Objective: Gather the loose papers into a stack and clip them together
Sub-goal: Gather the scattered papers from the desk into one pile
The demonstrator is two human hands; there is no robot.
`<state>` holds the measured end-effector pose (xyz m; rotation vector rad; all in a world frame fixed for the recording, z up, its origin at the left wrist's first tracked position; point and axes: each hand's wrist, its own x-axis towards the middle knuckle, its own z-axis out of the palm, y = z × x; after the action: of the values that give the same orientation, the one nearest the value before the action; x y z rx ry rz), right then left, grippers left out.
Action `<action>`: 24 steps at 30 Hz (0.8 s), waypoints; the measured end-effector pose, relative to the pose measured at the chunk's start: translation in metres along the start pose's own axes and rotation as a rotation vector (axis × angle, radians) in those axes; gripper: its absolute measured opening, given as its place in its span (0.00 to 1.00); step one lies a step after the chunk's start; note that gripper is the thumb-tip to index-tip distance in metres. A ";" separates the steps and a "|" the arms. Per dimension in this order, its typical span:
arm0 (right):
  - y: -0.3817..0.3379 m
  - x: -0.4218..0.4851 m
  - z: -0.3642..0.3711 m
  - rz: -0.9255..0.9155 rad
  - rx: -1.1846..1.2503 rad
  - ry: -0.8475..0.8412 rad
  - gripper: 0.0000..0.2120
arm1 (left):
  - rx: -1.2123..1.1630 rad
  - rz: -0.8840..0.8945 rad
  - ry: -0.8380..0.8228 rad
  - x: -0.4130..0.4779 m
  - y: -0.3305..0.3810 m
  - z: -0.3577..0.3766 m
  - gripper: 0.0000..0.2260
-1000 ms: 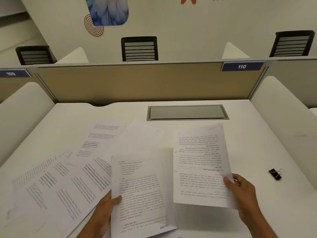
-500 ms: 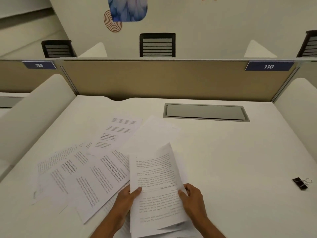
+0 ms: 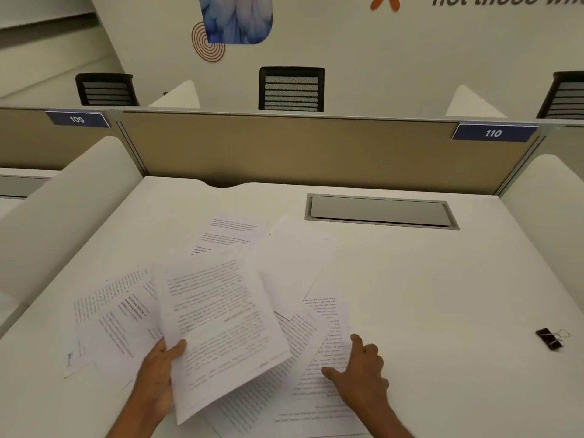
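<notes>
Several printed white papers lie fanned across the near left of the white desk. My left hand grips the lower left edge of a printed sheet and holds it tilted above the others. My right hand rests with spread fingers on the sheets lying at the lower right of the pile. A black binder clip with silver handles sits alone at the desk's right side, well apart from both hands.
A grey cable hatch is set into the desk at the back. A tan partition closes the far edge, with white curved dividers on both sides. Black chairs stand beyond it.
My right hand let go of the sheet it held and dropped onto the papers at the right. My left hand now holds the raised sheet alone, further left.
</notes>
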<state>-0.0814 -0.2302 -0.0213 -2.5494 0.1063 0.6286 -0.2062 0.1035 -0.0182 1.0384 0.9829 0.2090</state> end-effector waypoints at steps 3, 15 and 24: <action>-0.009 -0.001 0.006 0.023 -0.117 0.003 0.48 | -0.024 0.013 0.021 0.009 0.010 -0.027 0.13; -0.010 -0.002 0.004 0.120 0.184 0.071 0.32 | 0.032 -0.005 -0.140 0.031 0.029 -0.041 0.14; 0.009 -0.007 -0.049 0.068 0.359 0.381 0.06 | 0.104 0.014 -0.203 0.035 0.040 -0.033 0.14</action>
<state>-0.0691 -0.2628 0.0150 -2.2878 0.4009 0.1228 -0.1999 0.1653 -0.0113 1.1379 0.8090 0.0627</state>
